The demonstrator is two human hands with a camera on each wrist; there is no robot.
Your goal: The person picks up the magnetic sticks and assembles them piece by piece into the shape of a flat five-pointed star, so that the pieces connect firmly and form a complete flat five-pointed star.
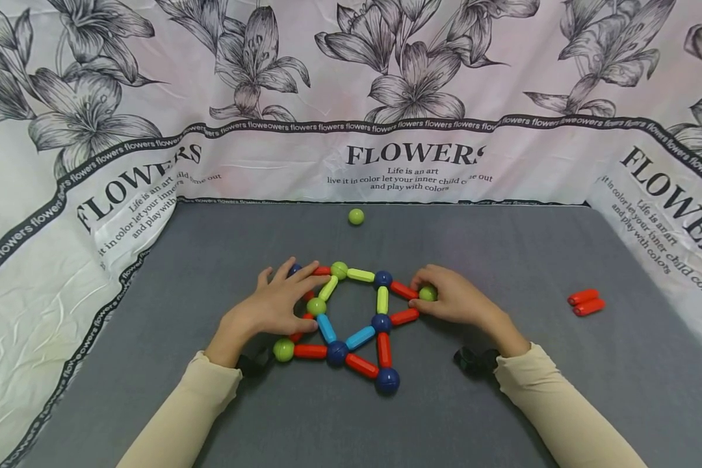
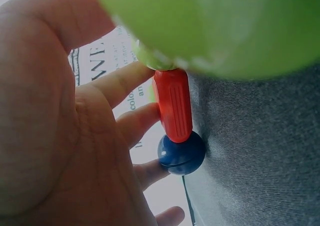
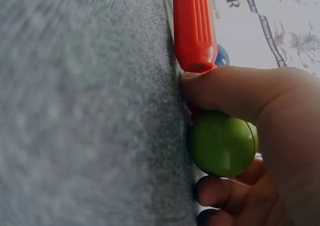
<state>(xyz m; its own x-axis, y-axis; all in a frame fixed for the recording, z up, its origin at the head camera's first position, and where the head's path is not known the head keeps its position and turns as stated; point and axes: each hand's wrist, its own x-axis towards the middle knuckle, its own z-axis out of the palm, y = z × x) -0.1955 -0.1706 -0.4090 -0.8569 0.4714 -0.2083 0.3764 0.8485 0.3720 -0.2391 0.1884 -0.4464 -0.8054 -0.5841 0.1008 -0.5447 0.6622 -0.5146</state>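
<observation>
A flat frame of magnetic rods and balls lies on the table. Its middle is a five-sided ring of yellow-green rods and blue rods, with red rods making points outside. My right hand holds a green ball between thumb and fingers, at the end of an upper red rod. A lower red rod has its free end beside the thumb. My left hand spreads its fingers over the frame's left side, partly hiding red rods and a blue ball.
A loose green ball lies near the table's back edge. Two red rods sit side by side at the right. A flower-printed cloth stands behind the grey table and along its sides.
</observation>
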